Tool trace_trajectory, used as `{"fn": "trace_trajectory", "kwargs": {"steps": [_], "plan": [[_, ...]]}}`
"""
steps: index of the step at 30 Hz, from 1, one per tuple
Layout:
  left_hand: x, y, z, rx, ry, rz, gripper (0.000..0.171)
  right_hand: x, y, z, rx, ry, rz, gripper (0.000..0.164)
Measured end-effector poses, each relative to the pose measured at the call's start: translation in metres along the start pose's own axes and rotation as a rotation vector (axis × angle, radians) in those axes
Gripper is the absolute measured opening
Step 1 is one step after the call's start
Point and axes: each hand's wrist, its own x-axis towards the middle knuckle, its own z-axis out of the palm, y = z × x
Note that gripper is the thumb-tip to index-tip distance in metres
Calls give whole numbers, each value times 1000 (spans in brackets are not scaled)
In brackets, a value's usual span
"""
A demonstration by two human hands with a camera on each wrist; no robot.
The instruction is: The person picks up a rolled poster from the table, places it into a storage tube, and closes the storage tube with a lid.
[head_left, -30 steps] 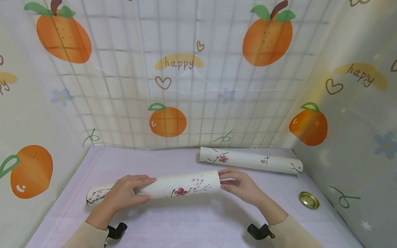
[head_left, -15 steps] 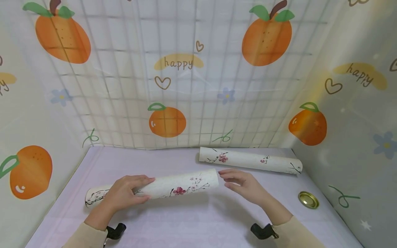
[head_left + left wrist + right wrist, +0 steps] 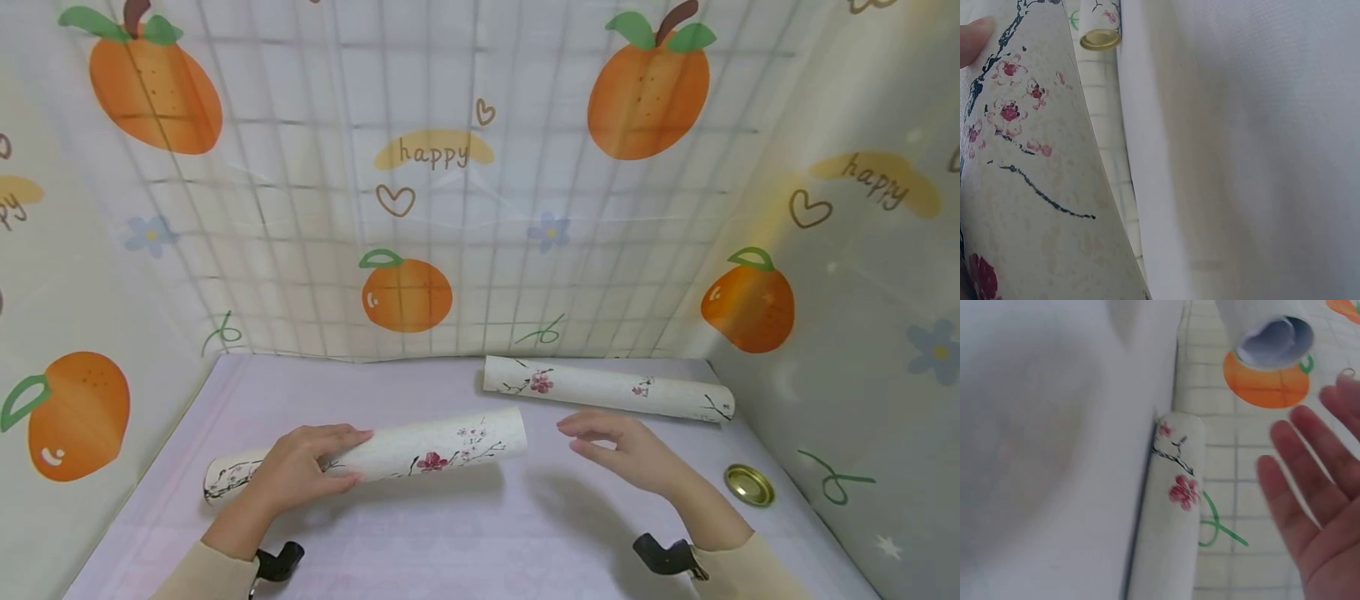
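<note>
A white tube (image 3: 442, 446) printed with dark branches and red blossoms is gripped near its left part by my left hand (image 3: 296, 467), fingers over the top and thumb along the near side. Its right end tilts up off the table. In the right wrist view that tube end (image 3: 1304, 337) is open, with a pale curled sheet inside. My right hand (image 3: 626, 450) hangs in the air right of this end, apart from it and holding nothing; its fingers (image 3: 1294, 506) are spread loosely in the right wrist view.
A second blossom-printed tube (image 3: 600, 389) lies at the back right; its gold end (image 3: 1100, 40) shows in the left wrist view. A round gold lid (image 3: 748, 485) lies on the white table (image 3: 420, 550) near its right edge. Printed cloth walls (image 3: 300, 208) enclose the back and sides.
My right hand has drawn away to the right from the tube's open end, where its fingertips were a second ago. My left hand keeps its grip, with the tube shifted very slightly left.
</note>
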Motion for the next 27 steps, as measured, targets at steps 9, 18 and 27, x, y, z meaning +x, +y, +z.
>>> {"fn": "trace_trajectory", "kwargs": {"steps": [9, 18, 27], "plan": [[-2, -1, 0, 2, 2, -11, 58, -17, -4, -27, -140, -77, 151, 24], [-5, -2, -3, 34, 11, -10, 58, -42, 11, -48, -201, 3, 195, 24], [-4, -7, -1, 25, 33, 37, 59, -69, 29, -61, -320, 83, 237, 23]]}}
